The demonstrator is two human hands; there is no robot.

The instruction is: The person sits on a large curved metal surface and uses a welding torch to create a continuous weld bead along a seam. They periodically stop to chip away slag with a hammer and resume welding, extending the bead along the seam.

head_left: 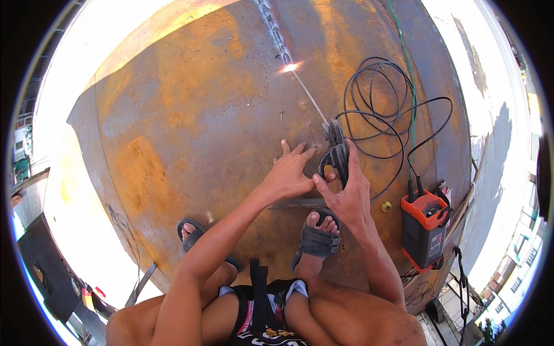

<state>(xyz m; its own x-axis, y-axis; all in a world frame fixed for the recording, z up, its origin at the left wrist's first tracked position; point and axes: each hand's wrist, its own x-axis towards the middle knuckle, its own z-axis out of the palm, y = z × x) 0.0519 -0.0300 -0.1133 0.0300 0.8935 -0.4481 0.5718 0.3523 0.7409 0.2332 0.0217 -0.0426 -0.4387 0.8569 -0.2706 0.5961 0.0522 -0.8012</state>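
Left grip (292, 174) lies splayed; right grip (350, 191) curls.

I see the metal plate (219, 132) in patches of rust-orange and blue-grey, with the weld seam (274, 30) a silvery, rippled stripe across it. The glare (290, 67) is white fringed with orange, the rod (309, 95) pale grey, the electrode holder (340, 158) blackish. From my end, the cable (403, 153) reads black, the cord (406, 55) green (my easiest line to follow), the welding machine (424, 233) dark grey with orange-red ends, the sandals (321, 241) black.
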